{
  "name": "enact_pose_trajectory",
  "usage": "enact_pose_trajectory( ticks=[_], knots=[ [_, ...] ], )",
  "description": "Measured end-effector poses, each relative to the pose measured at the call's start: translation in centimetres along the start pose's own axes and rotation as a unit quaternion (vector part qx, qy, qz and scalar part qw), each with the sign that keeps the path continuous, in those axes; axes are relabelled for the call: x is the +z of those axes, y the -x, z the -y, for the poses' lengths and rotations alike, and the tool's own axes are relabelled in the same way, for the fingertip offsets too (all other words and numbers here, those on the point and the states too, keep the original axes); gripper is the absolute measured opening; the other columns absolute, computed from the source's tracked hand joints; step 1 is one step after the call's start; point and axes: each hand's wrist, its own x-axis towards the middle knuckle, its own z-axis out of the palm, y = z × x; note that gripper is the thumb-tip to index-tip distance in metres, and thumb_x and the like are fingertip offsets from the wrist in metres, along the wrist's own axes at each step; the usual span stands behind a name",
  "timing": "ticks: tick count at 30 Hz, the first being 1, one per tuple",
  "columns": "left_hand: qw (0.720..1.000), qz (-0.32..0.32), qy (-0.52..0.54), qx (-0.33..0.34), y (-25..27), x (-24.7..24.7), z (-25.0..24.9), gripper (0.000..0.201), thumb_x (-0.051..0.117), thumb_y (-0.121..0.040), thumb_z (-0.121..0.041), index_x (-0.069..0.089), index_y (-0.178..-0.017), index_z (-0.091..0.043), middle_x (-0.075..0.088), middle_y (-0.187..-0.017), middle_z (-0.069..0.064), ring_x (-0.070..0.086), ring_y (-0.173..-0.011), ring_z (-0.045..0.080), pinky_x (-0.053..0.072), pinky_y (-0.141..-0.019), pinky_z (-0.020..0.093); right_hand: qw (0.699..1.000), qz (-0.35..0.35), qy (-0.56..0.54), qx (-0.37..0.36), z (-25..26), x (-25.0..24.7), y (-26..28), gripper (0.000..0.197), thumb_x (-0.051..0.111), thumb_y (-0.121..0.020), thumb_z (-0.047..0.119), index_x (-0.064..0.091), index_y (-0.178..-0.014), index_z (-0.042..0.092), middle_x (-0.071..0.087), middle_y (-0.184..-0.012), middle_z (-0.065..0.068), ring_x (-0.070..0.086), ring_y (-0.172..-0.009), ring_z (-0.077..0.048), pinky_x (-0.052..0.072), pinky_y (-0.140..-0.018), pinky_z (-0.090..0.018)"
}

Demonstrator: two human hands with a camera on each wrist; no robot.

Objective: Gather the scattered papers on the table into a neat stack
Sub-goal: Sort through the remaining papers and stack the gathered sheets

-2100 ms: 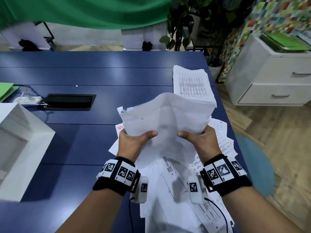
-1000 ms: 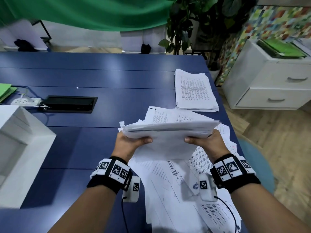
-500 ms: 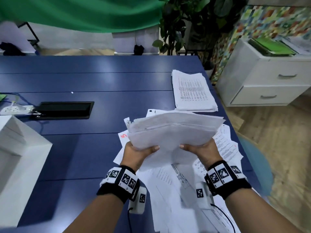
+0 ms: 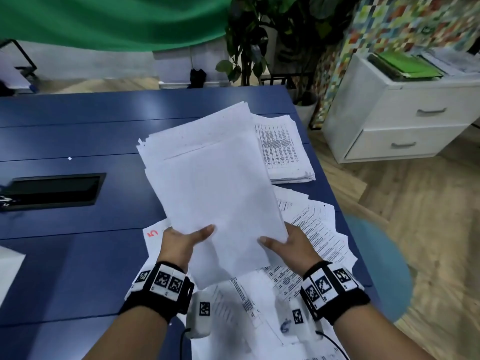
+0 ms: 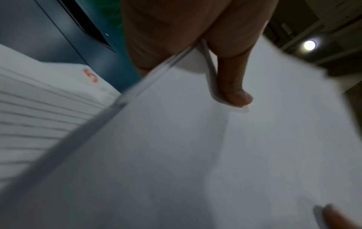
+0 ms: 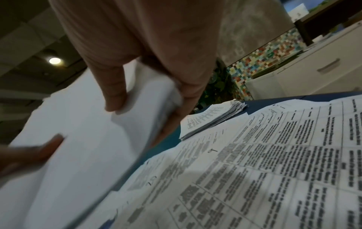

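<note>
From the head view, the person holds a bundle of blank-faced sheets (image 4: 215, 183) raised above the blue worktop (image 4: 78, 255), left hand (image 4: 181, 242) and right hand (image 4: 291, 245) each pinching a near corner, thumb on top. This looks like the squaring-up step; next the bundle likely needs tapping even, since its far edges fan out unevenly. Loose printed papers (image 4: 319, 229) lie scattered beneath, and a tidier printed stack (image 4: 283, 149) sits at the far right.

The left wrist view shows a thumb (image 5: 235, 86) pressing the smooth matte paper, with a sheet marked with a red 5 (image 5: 90, 75) lying below.

The right wrist view shows thumb above and fingers (image 6: 182, 96) curled below the bundle's thin, flexible edge.
</note>
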Motion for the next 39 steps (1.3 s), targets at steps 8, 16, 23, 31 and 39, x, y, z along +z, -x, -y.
enact_pose_trajectory(
  ticks=[8,16,23,31,39],
  knots=[
    [0.996,0.074,-0.040,-0.028,-1.0,4.4,0.4,0.031,0.078,-0.072,0.000,0.065,-0.101,-0.003,0.076,-0.082,0.007,0.072,-0.067,0.019,0.057,-0.059,0.031,0.990,-0.122,-0.043,0.059,0.5,-4.6,-7.2,0.034,0.070,-0.083,0.006,0.060,-0.115,0.003,0.068,-0.107,-0.017,0.066,-0.096,-0.032,0.054,-0.087,-0.045],
    [0.993,0.051,-0.090,-0.059,0.4,3.5,4.5,0.015,0.068,-0.078,0.011,0.064,-0.091,0.003,0.065,-0.068,0.020,0.062,-0.047,0.025,0.048,-0.043,0.024,0.972,-0.233,-0.021,0.012,4.4,-9.9,-19.7,0.038,0.071,-0.081,0.004,0.061,-0.115,-0.007,0.064,-0.118,-0.021,0.062,-0.097,-0.025,0.049,-0.089,-0.033],
    [0.988,-0.005,-0.128,-0.086,1.6,1.6,6.9,0.009,0.071,-0.078,0.006,0.066,-0.085,0.003,0.070,-0.069,0.022,0.063,-0.051,0.028,0.049,-0.047,0.027,0.968,-0.193,0.090,0.130,2.7,-12.3,-27.0,0.053,0.071,-0.085,0.022,0.052,-0.127,-0.005,0.055,-0.134,-0.016,0.054,-0.122,-0.028,0.041,-0.092,-0.029],
    [0.965,-0.048,-0.253,-0.042,1.0,-0.7,7.4,0.008,0.072,-0.080,-0.001,0.069,-0.078,-0.008,0.072,-0.066,0.009,0.063,-0.052,0.010,0.053,-0.051,0.026,0.953,-0.193,0.195,0.126,0.6,-13.4,-27.2,0.055,0.063,-0.090,0.019,0.042,-0.140,0.006,0.050,-0.139,-0.013,0.050,-0.124,-0.030,0.037,-0.091,-0.028],
    [0.864,-0.212,-0.453,-0.048,-1.2,-5.1,8.3,0.042,0.077,-0.076,-0.027,0.060,-0.113,-0.017,0.048,-0.122,0.019,0.043,-0.115,0.042,0.038,-0.089,0.045,0.919,-0.251,0.293,0.086,-3.0,-10.0,-18.4,0.065,0.074,-0.072,0.039,0.050,-0.129,0.020,0.050,-0.134,-0.015,0.044,-0.124,-0.038,0.038,-0.104,-0.044]
  ],
)
